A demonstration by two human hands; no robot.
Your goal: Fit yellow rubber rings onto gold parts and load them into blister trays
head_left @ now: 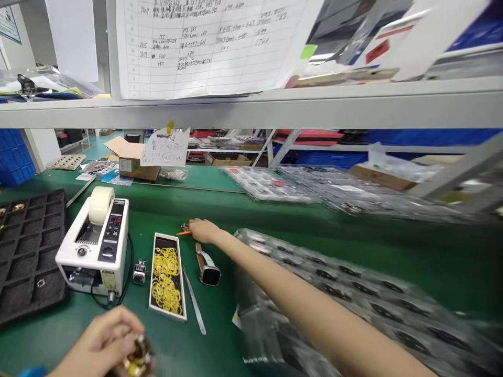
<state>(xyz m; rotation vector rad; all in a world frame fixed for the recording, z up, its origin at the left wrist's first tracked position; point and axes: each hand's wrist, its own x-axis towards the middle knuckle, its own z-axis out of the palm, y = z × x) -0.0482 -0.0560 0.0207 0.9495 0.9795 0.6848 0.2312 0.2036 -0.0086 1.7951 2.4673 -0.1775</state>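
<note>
My left hand (108, 340), low at the left, has its fingers curled round a shiny gold-and-brown metal part (137, 358); motion smears its details. Across the green bench stretches my right arm, with my right hand (202, 230) low over the surface. Its fingertips are closed together at a small dark metallic thing, too small to name, beside a thin orange stick (184, 232). Below that hand lies a smartwatch (210, 275) with a brown and pale strap. A white tray (152, 272) of yellow rings (167, 277) and metal tweezers (194, 303) are between my hands.
A white tape dispenser (98, 241) with a cable stands left, near a tally counter (139, 272) and a black compartment tray (31, 262). Clear plastic blister trays (353, 288) lie under my right arm. A shelf beam (251, 112) crosses above the bench.
</note>
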